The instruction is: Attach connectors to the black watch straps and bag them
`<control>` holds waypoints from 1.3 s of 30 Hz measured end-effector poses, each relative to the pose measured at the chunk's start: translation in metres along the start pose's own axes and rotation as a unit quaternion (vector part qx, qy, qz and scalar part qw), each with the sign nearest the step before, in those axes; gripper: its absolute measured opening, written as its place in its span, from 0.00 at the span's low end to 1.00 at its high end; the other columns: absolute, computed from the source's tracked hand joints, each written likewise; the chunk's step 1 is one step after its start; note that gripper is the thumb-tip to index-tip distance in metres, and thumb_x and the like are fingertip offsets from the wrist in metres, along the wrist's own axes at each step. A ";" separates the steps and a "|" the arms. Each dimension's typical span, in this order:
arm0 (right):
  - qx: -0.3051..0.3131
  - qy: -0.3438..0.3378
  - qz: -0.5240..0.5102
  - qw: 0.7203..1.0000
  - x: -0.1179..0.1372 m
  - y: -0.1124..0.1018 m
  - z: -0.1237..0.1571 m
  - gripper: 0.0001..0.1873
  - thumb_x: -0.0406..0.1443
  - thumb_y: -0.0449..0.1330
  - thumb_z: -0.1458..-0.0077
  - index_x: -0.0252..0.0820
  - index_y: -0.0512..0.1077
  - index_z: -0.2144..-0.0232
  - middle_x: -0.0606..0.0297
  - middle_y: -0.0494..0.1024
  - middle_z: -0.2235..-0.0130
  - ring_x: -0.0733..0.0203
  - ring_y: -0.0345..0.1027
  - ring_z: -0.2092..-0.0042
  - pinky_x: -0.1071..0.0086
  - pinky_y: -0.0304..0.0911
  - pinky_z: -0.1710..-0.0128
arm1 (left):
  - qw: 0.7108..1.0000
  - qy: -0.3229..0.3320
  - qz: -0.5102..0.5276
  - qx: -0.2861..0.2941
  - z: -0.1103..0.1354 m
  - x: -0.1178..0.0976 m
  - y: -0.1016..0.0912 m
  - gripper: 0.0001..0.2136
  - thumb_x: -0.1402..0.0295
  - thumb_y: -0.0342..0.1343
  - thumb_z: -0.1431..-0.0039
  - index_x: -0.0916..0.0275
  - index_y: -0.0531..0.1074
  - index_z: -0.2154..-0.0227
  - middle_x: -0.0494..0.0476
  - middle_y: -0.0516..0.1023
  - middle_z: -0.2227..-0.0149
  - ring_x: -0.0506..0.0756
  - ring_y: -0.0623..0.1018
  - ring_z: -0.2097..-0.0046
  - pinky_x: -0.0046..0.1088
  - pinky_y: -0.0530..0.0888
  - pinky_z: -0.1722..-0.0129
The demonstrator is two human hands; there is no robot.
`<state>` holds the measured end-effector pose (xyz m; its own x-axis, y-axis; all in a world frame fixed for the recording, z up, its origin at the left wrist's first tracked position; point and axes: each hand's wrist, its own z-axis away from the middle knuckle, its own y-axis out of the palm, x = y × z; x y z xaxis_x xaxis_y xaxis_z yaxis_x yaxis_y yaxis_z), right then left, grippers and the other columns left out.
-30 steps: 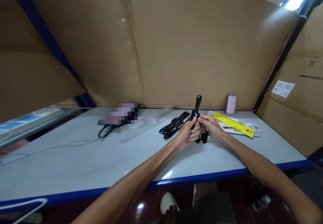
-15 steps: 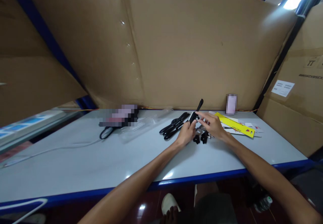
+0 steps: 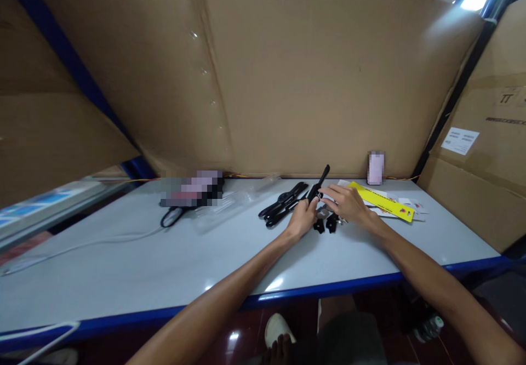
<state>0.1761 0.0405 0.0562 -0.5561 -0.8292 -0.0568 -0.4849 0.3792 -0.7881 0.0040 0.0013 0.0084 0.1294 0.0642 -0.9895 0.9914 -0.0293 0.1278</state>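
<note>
My left hand (image 3: 303, 218) is closed around the lower part of a black long-handled piece (image 3: 324, 174), whose slim end points up and away from me. From the right, my right hand (image 3: 346, 203) pinches at a small shiny metal part (image 3: 319, 195) on that piece; the fingertips partly cover it. Left of my left hand lie several black long parts (image 3: 283, 203), side by side on the table. Under my right hand are two small black knob-like pieces (image 3: 331, 223) and a few metal bits, partly hidden.
Clear plastic packaging (image 3: 234, 203) lies to the left on the white table (image 3: 164, 272), by a blurred dark object with a black loop (image 3: 172, 217). A yellow card strip (image 3: 386, 203) rests on white papers at right. A phone-like object (image 3: 375, 167) leans on the cardboard wall (image 3: 296, 80).
The black piece has turned slightly in my left hand. My right fingers have drawn closer together around the small metal part. The table items stay put.
</note>
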 end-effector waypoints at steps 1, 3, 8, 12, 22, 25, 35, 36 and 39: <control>0.005 -0.007 0.015 1.000 0.000 0.000 0.000 0.12 0.38 0.59 0.32 0.43 0.77 0.51 0.58 0.82 0.58 0.57 0.75 0.61 0.67 0.61 0.63 | 1.000 0.000 -0.008 -0.004 0.000 0.000 0.000 0.23 0.48 0.59 0.41 0.57 0.57 0.78 0.40 0.53 0.85 0.45 0.55 0.84 0.24 0.49 0.82; 0.013 -0.015 0.037 0.999 0.000 0.001 0.000 0.11 0.39 0.58 0.31 0.42 0.77 0.52 0.58 0.82 0.59 0.57 0.74 0.61 0.68 0.60 0.65 | 1.000 0.002 -0.023 -0.012 0.000 0.001 0.000 0.23 0.48 0.60 0.41 0.57 0.57 0.78 0.40 0.53 0.86 0.45 0.55 0.84 0.25 0.49 0.82; 0.009 -0.014 0.055 0.998 0.002 0.002 0.000 0.11 0.40 0.57 0.30 0.42 0.77 0.54 0.58 0.82 0.60 0.58 0.73 0.63 0.68 0.57 0.67 | 0.999 -0.002 -0.040 -0.001 0.000 -0.004 -0.001 0.24 0.47 0.58 0.40 0.57 0.57 0.79 0.41 0.53 0.86 0.45 0.55 0.85 0.25 0.49 0.83; 0.001 -0.009 0.043 0.999 0.002 0.002 0.000 0.10 0.40 0.58 0.31 0.42 0.76 0.54 0.58 0.82 0.60 0.58 0.73 0.63 0.68 0.57 0.67 | 0.999 -0.013 -0.032 0.029 0.003 -0.011 0.000 0.24 0.47 0.56 0.38 0.57 0.55 0.79 0.41 0.53 0.86 0.44 0.53 0.86 0.23 0.48 0.85; -0.022 0.040 0.009 0.999 0.004 0.003 0.000 0.12 0.38 0.56 0.30 0.41 0.74 0.66 0.61 0.80 0.66 0.60 0.71 0.66 0.68 0.54 0.67 | 0.998 -0.026 0.024 0.054 0.011 -0.021 0.005 0.22 0.51 0.60 0.39 0.57 0.55 0.75 0.39 0.54 0.84 0.43 0.53 0.86 0.20 0.47 0.86; -0.024 0.068 -0.039 0.997 0.007 0.004 0.000 0.12 0.37 0.56 0.32 0.42 0.73 0.68 0.60 0.79 0.67 0.60 0.69 0.67 0.68 0.54 0.68 | 0.998 -0.014 0.030 0.062 0.010 -0.019 0.004 0.23 0.49 0.61 0.41 0.57 0.56 0.75 0.39 0.54 0.84 0.42 0.53 0.86 0.20 0.48 0.86; -0.036 0.380 -0.604 0.699 0.004 0.010 -0.010 0.20 0.52 0.66 0.49 0.41 0.74 0.67 0.63 0.77 0.67 0.62 0.68 0.69 0.73 0.58 0.77 | 0.988 -0.012 0.077 0.130 0.013 -0.023 0.003 0.26 0.43 0.62 0.46 0.57 0.56 0.74 0.37 0.52 0.83 0.42 0.50 0.85 0.19 0.46 0.87; -0.009 0.375 -0.647 0.663 0.004 0.010 -0.010 0.20 0.51 0.68 0.51 0.41 0.75 0.66 0.62 0.78 0.65 0.62 0.69 0.68 0.73 0.58 0.77 | 0.988 -0.006 0.079 0.135 0.013 -0.024 0.003 0.27 0.42 0.62 0.46 0.57 0.56 0.75 0.37 0.52 0.83 0.42 0.50 0.85 0.19 0.46 0.87; 0.039 0.361 -0.723 0.587 0.003 0.009 -0.008 0.18 0.46 0.71 0.52 0.40 0.75 0.65 0.61 0.79 0.64 0.61 0.71 0.65 0.74 0.57 0.76 | 0.986 0.009 0.080 0.146 0.015 -0.026 0.005 0.28 0.40 0.62 0.48 0.58 0.55 0.76 0.38 0.52 0.83 0.42 0.50 0.85 0.19 0.48 0.87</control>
<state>0.1643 0.0447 0.0539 0.2450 0.1401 0.9593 -0.7858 -0.5509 0.2811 0.0052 -0.0154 0.0339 0.2870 0.0521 -0.9565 0.9104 -0.3256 0.2554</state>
